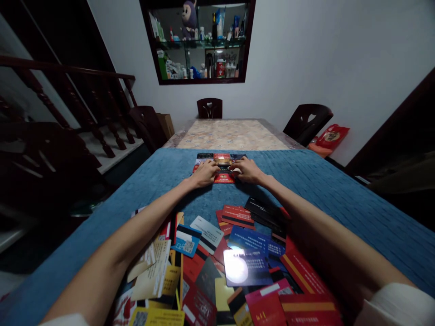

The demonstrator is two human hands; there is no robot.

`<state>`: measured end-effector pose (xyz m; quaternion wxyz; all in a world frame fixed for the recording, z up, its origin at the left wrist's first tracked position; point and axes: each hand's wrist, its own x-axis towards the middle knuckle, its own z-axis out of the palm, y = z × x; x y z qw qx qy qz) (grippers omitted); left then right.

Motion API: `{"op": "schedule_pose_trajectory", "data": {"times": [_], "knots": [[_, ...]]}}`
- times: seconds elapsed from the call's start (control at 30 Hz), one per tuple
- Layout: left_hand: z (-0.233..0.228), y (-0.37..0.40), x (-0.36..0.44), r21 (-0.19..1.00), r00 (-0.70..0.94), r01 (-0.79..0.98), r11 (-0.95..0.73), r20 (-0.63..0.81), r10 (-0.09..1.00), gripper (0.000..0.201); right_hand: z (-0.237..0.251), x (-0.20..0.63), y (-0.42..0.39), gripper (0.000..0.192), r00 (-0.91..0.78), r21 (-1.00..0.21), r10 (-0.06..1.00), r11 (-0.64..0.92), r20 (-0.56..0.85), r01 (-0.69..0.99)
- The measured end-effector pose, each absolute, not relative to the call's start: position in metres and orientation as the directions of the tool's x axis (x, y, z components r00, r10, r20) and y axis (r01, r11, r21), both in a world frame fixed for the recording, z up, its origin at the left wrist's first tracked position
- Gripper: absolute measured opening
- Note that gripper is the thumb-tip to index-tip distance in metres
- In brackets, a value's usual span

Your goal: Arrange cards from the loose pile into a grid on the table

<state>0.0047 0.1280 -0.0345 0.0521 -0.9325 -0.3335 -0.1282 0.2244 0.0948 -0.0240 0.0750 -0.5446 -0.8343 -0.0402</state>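
Observation:
A block of cards laid side by side in rows lies on the blue cloth in the middle distance. Its back row holds a black card (205,156) and a red card (221,155); a gold card (223,161) lies further forward. My left hand (205,173) and my right hand (249,171) flank a dark card (224,169), fingers bent, fingertips at its two sides. In front of it lies a red card with a gold emblem (224,178). My hands cover the outer cards of the nearer rows.
Nearer me, between my forearms, spreads a loose overlapping pile of cards, including a purple-blue card (251,267), a light blue card (186,240) and a yellow card (156,317). The blue cloth (333,194) covers the near table. Chairs (307,122) stand around its far part.

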Motion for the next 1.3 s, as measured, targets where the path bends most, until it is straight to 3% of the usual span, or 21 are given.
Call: {"op": "schedule_pose_trajectory", "data": {"times": [0.5,0.8,1.1,1.3], "knots": [[-0.020,0.067,-0.003,0.064,0.774,0.546,-0.835,0.342,0.533,0.026,-0.018,0.240,0.040,0.031,-0.424,-0.045,0.867,0.449,0.261,0.892],[-0.008,0.007,0.009,0.082,0.801,0.503,-0.860,0.329,0.500,0.025,-0.021,0.250,-0.023,0.026,-0.366,0.002,0.890,0.380,0.271,0.925],[-0.016,-0.024,0.026,0.067,0.827,0.508,-0.859,0.243,0.508,0.022,-0.019,0.238,-0.064,0.030,-0.205,0.112,0.975,0.195,0.085,0.974],[-0.023,-0.029,0.028,0.068,0.833,0.499,-0.864,0.237,0.499,0.022,-0.017,0.226,-0.079,0.030,-0.168,0.082,0.985,0.164,0.040,0.983]]}}
